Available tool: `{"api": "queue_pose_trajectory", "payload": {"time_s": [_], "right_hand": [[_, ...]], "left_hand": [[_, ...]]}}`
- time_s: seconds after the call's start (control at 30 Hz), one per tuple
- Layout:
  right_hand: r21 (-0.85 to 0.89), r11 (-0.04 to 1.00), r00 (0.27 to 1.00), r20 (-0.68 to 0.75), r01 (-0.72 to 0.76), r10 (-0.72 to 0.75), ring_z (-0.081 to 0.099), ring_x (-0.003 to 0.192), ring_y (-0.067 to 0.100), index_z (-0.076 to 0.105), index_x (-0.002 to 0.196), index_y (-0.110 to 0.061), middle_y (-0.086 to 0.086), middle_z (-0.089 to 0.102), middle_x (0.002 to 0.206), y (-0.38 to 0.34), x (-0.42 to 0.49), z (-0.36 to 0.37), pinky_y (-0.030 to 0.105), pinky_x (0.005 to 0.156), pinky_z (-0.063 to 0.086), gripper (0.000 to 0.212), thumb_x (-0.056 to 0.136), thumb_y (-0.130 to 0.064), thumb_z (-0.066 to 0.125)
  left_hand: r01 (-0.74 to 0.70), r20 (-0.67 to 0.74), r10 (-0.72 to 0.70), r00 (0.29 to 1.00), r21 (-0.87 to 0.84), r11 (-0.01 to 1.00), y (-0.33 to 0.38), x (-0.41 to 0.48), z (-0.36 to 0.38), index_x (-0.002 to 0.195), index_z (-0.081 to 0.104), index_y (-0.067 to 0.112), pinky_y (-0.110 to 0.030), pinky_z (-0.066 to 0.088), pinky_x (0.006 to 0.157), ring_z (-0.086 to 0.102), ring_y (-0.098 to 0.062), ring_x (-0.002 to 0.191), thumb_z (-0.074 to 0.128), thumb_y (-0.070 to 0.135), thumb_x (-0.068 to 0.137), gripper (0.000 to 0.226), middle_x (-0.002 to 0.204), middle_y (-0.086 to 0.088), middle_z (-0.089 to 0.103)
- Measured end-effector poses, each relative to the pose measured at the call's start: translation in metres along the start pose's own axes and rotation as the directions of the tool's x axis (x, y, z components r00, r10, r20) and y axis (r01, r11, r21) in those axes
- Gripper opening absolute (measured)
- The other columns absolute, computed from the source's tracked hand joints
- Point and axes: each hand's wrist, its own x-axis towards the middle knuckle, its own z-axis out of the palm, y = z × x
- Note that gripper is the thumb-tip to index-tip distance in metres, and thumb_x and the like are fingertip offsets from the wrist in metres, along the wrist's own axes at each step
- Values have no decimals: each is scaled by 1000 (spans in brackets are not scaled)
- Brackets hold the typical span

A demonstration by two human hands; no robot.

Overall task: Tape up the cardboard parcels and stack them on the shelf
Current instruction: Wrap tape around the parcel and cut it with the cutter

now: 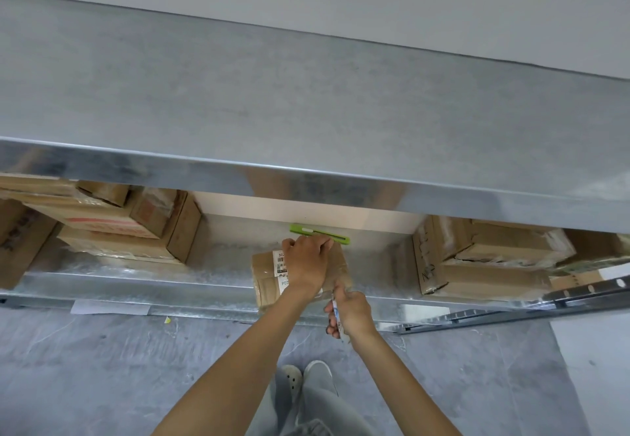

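small cardboard parcel (pixel 266 283) on lower shelf (pixel 221 258), near front lip. left hand (pixel 306 261) grip curled over parcel's far edge. right hand (pixel 351 312) grip clamped on tape roll (pixel 336 311), blurred. risk: hard pull drags parcel off lip; slack tape wrinkles.

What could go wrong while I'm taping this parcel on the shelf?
1. The parcel sits at the front edge of the shelf; a tug from the right hand on the tape roll may drag it off unless the left hand holds firm.
2. The green cutter lies behind the parcel, so reaching for it could slacken the tape.
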Motion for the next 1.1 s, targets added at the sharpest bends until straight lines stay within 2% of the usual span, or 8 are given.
{"api": "queue_pose_trajectory", "payload": {"time_s": [0.07,0.13,0.23,0.33,0.5,0.73,0.9,1.1], "right_hand": [[1,1000,1000,3,-6,6,47,29,16,57,61,-1,2,47,33,1,0,-1,19,35,37,58,101,-38,38],[8,1000,1000,9,-10,10,47,29,16,57,61,-1,2,46,34,2,0,-1,18,35,37,57,101,-37,37],[24,999,1000,16,-27,27,47,29,16,55,61,-2,3,46,34,2,-1,-2,19,36,36,57,101,-38,37],[51,998,999,18,-35,34,45,28,16,56,61,-2,4,46,35,0,-4,-2,19,36,36,57,100,-41,39],[165,986,996,84,24,-39,46,30,17,57,64,-1,7,48,38,-12,-16,-8,19,35,41,56,99,-42,43],[80,891,886,100,447,-453,44,41,17,58,61,-6,8,44,41,-14,-49,-35,28,55,44,53,101,-34,38],[-19,927,927,-1,375,-375,37,33,13,53,50,-9,1,38,36,3,-52,-32,21,41,34,58,101,-31,38],[-34,963,960,-67,269,-270,41,32,16,52,43,-10,-1,42,32,19,-35,-18,23,44,35,60,99,-30,41]], "left_hand": [[-116,130,111,985,32,993,-9,-1,-8,124,62,26,-32,18,102,41,-19,129,38,27,103,32,135,3,56],[-271,259,223,940,166,948,-22,-8,-18,146,39,20,-41,7,118,10,-22,147,35,35,103,46,159,-1,20],[-427,345,314,885,330,842,-42,-29,-26,154,14,20,-61,4,116,-4,-29,149,34,62,92,77,162,-6,0],[-497,509,260,820,411,764,-51,-37,-27,152,-12,23,-59,-6,115,-18,-28,146,50,66,85,101,157,-5,-25],[-457,543,248,802,292,840,-40,-25,-38,154,2,26,-56,-1,117,-3,-34,148,46,58,93,82,162,-4,-8],[-380,616,246,748,94,920,-31,-16,-64,152,17,34,-50,12,118,9,-24,149,33,47,102,54,161,13,8],[-286,635,221,740,0,958,-24,-3,-74,149,29,35,-33,22,111,26,-18,143,38,44,102,49,157,10,25],[-222,651,211,730,-67,973,-24,3,-76,146,37,35,-33,29,112,35,-19,139,43,41,101,46,152,6,37]]}}
